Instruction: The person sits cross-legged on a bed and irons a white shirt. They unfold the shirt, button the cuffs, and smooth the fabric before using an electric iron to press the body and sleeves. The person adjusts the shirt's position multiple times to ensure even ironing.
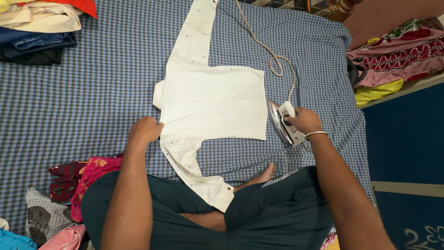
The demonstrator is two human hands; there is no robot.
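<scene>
Left hand fisted, pinning shirt edge; right hand grips iron tipped at shirt's right edge, sleeves running near-far.

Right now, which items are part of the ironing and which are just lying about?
In use:
white shirt, held at its edge by the left hand
iron, tipped on its side, gripped by the right hand
iron cord
checked sheet underneath

Lying about:
folded clothes stack
crumpled clothes pile
patterned fabrics
</scene>
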